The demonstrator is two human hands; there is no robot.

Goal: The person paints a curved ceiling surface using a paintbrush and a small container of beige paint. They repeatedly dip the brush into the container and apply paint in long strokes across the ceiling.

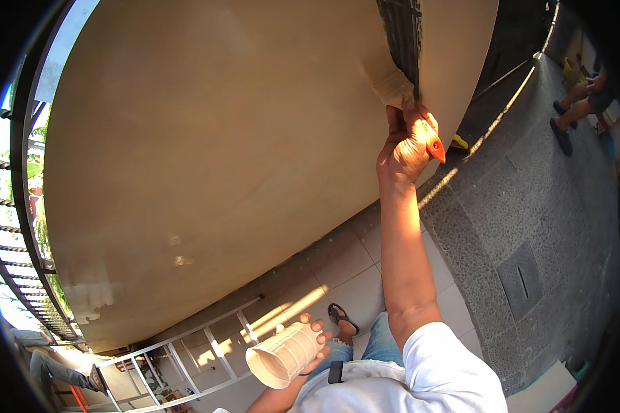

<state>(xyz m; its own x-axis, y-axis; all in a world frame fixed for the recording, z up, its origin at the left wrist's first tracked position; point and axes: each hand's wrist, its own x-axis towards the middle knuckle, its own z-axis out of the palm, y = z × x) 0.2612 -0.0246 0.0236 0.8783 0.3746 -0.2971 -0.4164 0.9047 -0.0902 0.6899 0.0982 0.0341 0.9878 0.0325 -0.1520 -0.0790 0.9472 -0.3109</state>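
My right hand (408, 141) is raised on an outstretched arm, its fingers closed round a paintbrush (436, 147) with an orange-red handle. The brush head is coated in beige and lies against the beige wall (220, 138), beside a dark vertical strip (403, 34). Low in front of my body, my left hand (317, 341) wraps round a beige, paint-coated cup (282, 354) tilted with its mouth toward the lower left. The cup's contents cannot be made out. Paler patches show low on the wall.
A metal ladder (179, 358) stands at the lower left, with another person's leg (65, 372) by it. Black railings (17, 227) line the left. Tiled floor (341, 258) meets grey pebbled paving (475, 227) with a drain cover (520, 279). Another person's legs (572, 120) show far right.
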